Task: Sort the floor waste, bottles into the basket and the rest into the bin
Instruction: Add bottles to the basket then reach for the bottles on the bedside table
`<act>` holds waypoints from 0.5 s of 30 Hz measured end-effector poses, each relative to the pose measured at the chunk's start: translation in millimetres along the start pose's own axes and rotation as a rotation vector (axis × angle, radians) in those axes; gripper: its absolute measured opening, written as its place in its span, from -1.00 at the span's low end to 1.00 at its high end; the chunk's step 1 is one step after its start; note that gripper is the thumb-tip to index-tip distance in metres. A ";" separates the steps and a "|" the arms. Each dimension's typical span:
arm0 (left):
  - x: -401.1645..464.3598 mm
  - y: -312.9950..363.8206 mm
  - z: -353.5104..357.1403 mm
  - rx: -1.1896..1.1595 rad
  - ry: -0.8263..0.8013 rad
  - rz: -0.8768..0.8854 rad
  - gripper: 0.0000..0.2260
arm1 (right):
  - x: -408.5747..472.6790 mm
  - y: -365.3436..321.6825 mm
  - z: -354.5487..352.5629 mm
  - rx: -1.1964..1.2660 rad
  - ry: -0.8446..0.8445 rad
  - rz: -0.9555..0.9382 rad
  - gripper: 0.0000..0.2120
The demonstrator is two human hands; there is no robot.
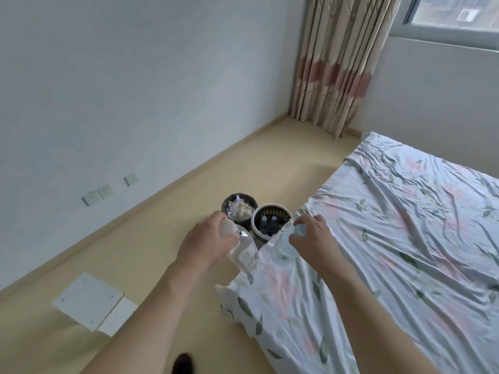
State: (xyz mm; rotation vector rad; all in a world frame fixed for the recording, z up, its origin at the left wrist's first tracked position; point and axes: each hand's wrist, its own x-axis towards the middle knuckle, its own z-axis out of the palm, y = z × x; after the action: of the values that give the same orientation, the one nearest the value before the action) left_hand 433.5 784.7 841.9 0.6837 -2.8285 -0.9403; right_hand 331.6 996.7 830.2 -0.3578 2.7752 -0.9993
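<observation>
My left hand [206,240] grips a clear plastic bottle [244,251] by its top end, bottle body hanging down to the right. My right hand [313,237] holds a second clear bottle [287,242] by its cap end, over the bed's corner. Just beyond both hands stands a dark basket with a white rim [256,225], with several bottles standing inside. Left of it and touching it is a black bin [229,205] filled with crumpled white paper.
A bed with a floral sheet [391,252] fills the right side, its corner close to the basket. White flat boards [90,302] lie on the tan floor at lower left. A wall with sockets runs along the left; curtains hang at the back.
</observation>
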 end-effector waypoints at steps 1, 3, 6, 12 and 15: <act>18.2 -18.6 -11.6 0.007 -0.003 0.012 -0.75 | 12.2 -14.5 17.9 -0.006 0.008 -0.001 -0.69; 55.6 -56.3 -36.6 0.015 -0.030 0.028 -0.75 | 34.0 -44.1 50.5 0.005 0.022 0.027 -0.71; 106.2 -96.2 -71.1 0.027 -0.070 0.051 -0.76 | 59.4 -81.1 81.3 -0.014 0.028 0.091 -0.70; 216.7 -123.2 -100.2 0.042 -0.166 0.119 -0.74 | 119.2 -125.1 108.5 -0.028 0.091 0.220 -0.70; 266.5 -118.3 -91.4 0.059 -0.225 0.180 -0.73 | 155.2 -127.4 120.2 -0.032 0.120 0.274 -0.70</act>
State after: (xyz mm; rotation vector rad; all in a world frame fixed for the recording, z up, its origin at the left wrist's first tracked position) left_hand 259.9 533.5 830.4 0.3393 -3.0584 -0.9619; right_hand 232.9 785.5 808.8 0.0814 2.8453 -0.9380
